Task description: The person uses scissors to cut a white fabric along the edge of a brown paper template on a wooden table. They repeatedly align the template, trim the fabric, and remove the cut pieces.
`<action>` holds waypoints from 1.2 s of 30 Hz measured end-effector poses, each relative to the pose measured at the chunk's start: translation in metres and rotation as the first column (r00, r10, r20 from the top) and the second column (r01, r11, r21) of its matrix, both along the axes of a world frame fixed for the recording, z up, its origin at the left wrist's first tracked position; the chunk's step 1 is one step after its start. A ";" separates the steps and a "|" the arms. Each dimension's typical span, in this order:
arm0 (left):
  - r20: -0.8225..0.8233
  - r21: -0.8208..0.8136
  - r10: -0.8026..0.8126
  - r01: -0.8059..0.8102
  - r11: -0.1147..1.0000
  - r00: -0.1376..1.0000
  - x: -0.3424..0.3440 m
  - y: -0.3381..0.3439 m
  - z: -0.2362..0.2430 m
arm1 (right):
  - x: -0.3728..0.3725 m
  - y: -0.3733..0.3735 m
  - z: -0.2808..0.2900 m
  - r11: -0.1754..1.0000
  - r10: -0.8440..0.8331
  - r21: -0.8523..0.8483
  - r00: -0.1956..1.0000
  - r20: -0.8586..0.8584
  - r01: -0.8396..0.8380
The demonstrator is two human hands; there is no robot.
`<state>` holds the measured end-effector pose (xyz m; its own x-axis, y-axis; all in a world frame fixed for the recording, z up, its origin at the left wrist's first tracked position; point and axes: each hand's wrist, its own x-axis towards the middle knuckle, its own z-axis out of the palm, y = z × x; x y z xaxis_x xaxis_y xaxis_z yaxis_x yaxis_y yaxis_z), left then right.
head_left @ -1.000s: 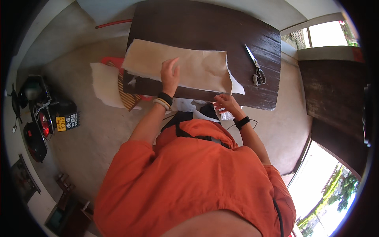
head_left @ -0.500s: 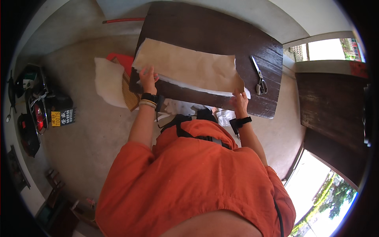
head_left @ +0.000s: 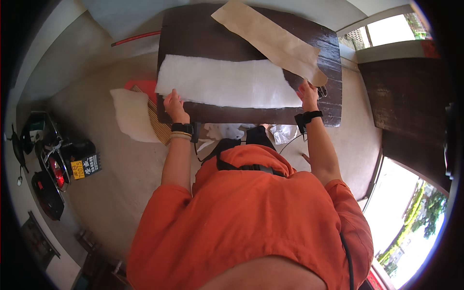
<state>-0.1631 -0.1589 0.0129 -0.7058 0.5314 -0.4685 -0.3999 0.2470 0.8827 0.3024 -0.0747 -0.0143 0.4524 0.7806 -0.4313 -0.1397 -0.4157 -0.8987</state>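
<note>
A white sheet of fluffy batting [head_left: 222, 81] lies flat along the near side of the dark wooden table [head_left: 203, 34]. My left hand [head_left: 175, 106] is at its near left corner, fingers bent and closed at the edge. A long strip of brown paper [head_left: 275, 38] slants across the back right of the table, its near end by the batting's right side. My right hand [head_left: 308, 95] has its fingers closed on that near end. Dark scissor handles [head_left: 324, 92] peek out beside the right hand; the rest of the scissors is hidden beneath the paper.
On the floor to the left lie another piece of white batting [head_left: 130, 116], a striped mat [head_left: 157, 116] and something red [head_left: 145, 85]. White scraps [head_left: 224, 131] and a clear plastic bag [head_left: 283, 134] are below the table's near edge. A motorbike [head_left: 53, 164] stands far left.
The brown paper has come off the batting and swung to the back right, now covering most of the scissors. My right hand moved right with its end; my left no longer holds the paper.
</note>
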 end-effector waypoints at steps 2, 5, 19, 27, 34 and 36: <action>0.110 -0.114 0.049 -0.037 0.993 0.993 0.003 -0.015 -0.005 | -0.018 -0.022 -0.010 0.981 0.194 -0.114 0.850 0.490 -0.159; 0.222 -0.093 0.017 0.003 0.996 0.975 0.012 -0.025 -0.008 | -0.047 -0.059 -0.005 0.869 0.476 -0.243 0.590 0.652 -0.431; 0.389 0.275 -0.507 0.429 0.861 0.769 0.050 -0.002 -0.005 | -0.094 -0.162 0.023 0.877 0.469 -0.099 0.883 -0.037 -0.470; 0.159 0.276 -0.802 0.754 0.597 0.576 0.206 -0.003 0.071 | -0.011 -0.287 0.045 0.993 -0.004 0.114 0.988 -0.152 0.022; -0.493 0.256 -0.870 0.951 -0.176 -0.028 0.365 -0.084 0.162 | 0.043 -0.433 0.124 0.962 -0.261 0.091 0.768 0.585 0.257; -0.732 -0.021 -0.604 0.897 -0.442 -0.315 0.403 -0.124 0.180 | 0.050 -0.470 0.170 0.956 -0.292 0.254 0.556 0.778 0.147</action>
